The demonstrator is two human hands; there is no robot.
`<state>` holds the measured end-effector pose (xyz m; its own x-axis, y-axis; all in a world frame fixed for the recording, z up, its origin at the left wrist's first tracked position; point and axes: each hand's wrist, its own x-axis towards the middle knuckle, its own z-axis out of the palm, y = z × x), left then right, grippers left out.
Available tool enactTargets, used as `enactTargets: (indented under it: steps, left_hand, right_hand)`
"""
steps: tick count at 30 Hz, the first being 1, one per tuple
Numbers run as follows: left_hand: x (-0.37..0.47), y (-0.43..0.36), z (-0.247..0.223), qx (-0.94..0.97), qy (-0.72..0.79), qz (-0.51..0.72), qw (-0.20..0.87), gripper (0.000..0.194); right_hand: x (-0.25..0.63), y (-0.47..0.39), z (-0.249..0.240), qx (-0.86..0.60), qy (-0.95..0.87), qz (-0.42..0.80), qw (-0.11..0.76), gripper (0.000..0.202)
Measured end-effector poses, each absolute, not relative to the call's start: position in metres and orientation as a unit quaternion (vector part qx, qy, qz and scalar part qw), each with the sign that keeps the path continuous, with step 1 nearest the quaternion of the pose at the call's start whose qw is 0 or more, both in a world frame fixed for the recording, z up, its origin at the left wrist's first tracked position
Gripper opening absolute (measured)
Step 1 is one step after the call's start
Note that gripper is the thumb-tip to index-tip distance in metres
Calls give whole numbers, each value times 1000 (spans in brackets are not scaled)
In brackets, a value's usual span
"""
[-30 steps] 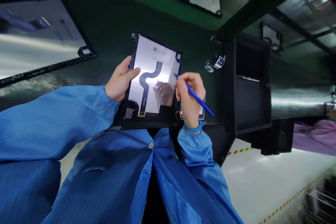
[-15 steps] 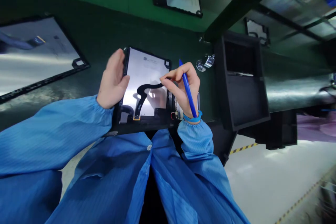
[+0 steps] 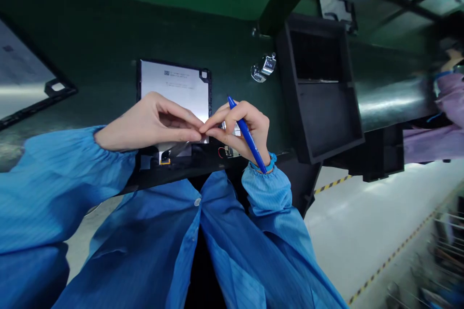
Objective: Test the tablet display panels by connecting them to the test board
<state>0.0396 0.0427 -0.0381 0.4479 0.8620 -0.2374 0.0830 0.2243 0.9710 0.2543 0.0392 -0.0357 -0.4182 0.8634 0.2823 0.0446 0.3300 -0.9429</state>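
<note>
Left of the frame's centre lay the display panel (image 3: 174, 89). The left hand (image 3: 154, 123), fingertips together, seemed to pinch its ribbon cable (image 3: 178, 149), meeting the right hand (image 3: 250, 123), whose curled fingers held a blue pen (image 3: 247, 138). Cable handling seemed in hand, next needing a steady pinch.

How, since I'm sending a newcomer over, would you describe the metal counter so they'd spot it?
On the dark green bench, find the black two-compartment tray toward the right. The metal counter sits just left of its upper part. Unlike the matte tray, it is small, rounded and shiny silver, with a row of digits.
</note>
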Motion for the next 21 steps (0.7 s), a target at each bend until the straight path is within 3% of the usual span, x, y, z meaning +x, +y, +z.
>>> enactTargets:
  steps: [4,8,12,21]
  left_hand:
    - [54,33,-42,609,472,349,533,19]
    - [71,21,-53,722,487,342,353,20]
    - [81,16,-69,784,501,289,227,20]
    - [83,16,-81,810,506,236,178,20]
  right_hand:
    - [293,39,-52,-392,-739,396,378,15]
    - [324,37,-83,-466,-800,293,238,48]
    - [319,28,-100,-510,-789,253,228,42]
    - [311,26,-99,-520,-784,242,239,35]
